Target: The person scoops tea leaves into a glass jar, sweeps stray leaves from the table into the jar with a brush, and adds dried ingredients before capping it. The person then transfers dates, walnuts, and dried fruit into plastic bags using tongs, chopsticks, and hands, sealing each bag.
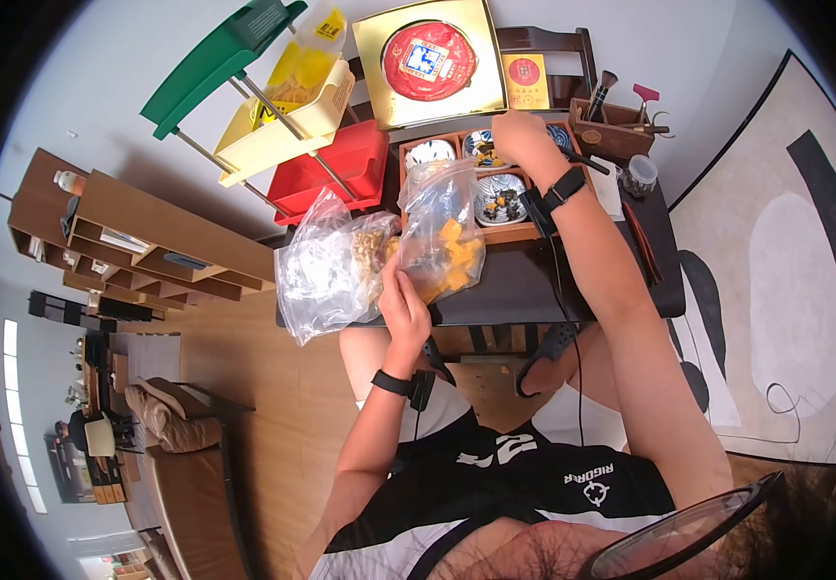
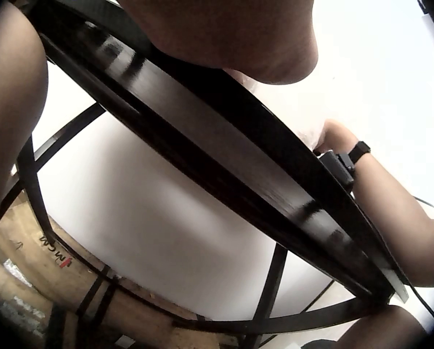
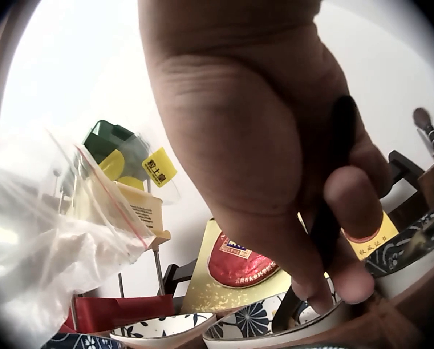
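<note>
My left hand (image 1: 403,307) pinches the lower edge of a clear plastic bag (image 1: 445,208) with orange pieces (image 1: 459,253) inside. In the left wrist view, part of that hand (image 2: 231,36) fills the top; its fingers are hidden. Over the wooden divided tray (image 1: 510,233), my right hand (image 1: 526,140) grips a slim black utensil (image 1: 587,162). The right wrist view shows the utensil (image 3: 324,233) between thumb and fingers of the right hand (image 3: 253,145), its lower end at a patterned bowl (image 3: 249,323). Dark and orange bits lie in a nearer bowl (image 1: 500,198).
Another clear bag (image 1: 326,275) lies left of the orange pieces. Behind stand a red bin (image 1: 341,174), a cream bin (image 1: 288,126) and a gold box (image 1: 428,63). To the right are a lidded jar (image 1: 640,174) and a wooden holder (image 1: 616,128) with brushes.
</note>
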A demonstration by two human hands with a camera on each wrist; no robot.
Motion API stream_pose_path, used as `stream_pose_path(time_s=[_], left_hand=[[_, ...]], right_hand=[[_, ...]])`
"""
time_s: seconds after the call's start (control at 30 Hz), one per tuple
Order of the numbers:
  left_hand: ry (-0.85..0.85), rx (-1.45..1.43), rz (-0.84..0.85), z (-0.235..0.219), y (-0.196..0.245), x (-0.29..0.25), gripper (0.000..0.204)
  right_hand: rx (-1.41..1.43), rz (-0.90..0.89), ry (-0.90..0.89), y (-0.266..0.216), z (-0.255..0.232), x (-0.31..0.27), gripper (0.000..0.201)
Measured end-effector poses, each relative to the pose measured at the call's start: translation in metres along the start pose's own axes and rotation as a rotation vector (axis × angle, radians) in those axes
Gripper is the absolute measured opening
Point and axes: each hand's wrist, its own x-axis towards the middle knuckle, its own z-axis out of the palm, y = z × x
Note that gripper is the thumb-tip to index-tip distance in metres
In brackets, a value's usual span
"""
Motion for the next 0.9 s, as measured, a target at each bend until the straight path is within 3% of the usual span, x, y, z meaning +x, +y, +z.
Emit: stream_pose_path(time_s=[0.1,0.17,0.2,0.27,0.3,0.37,0.43,0.53,0.73,0.8,0.83,0.9], left_hand=[[-0.012,-0.005,-0.031,-0.001,0.002,0.001,0.033],[-0.012,-0.004,-0.029,-0.001,0.004,0.001,0.033],[-0.006,-0.005,-0.022,-0.001,0.005,0.002,0.032],[0.003,-0.007,-0.018,-0.001,0.005,0.001,0.032],[0.002,-0.011,-0.025,-0.001,0.005,0.000,0.032],[0.001,-0.016,-0.033,0.000,0.004,0.000,0.032],[0.044,0.018,0.097,0.002,-0.001,0.001,0.032],[0.017,0.013,0.047,0.002,-0.006,-0.002,0.032],[-0.003,0.001,-0.015,0.000,-0.003,-0.002,0.032],[0.005,-0.006,-0.022,0.001,0.001,-0.002,0.032],[0.011,-0.014,-0.031,0.001,0.002,-0.002,0.033],[0.028,-0.001,0.016,0.004,-0.005,-0.002,0.035]], right_hand=[[-0.048,-0.107,0.056,0.009,-0.001,0.001,0.022],[0.118,-0.164,-0.184,0.019,-0.014,0.006,0.023],[0.117,-0.165,-0.184,0.026,-0.021,0.002,0.023],[0.544,-0.326,-0.178,0.040,-0.039,-0.012,0.025],[0.606,-0.371,-0.207,0.043,-0.049,-0.019,0.029],[0.657,-0.437,-0.240,0.048,-0.066,-0.034,0.030],[0.709,-0.503,-0.270,0.048,-0.074,-0.044,0.031],[0.644,-0.544,-0.336,0.046,-0.075,-0.049,0.034],[0.666,-0.569,-0.161,0.043,-0.078,-0.060,0.035],[0.537,-0.488,0.160,0.038,-0.076,-0.065,0.033],[0.540,-0.489,0.162,0.035,-0.076,-0.070,0.033],[0.541,-0.468,0.578,0.023,-0.077,-0.083,0.031]])
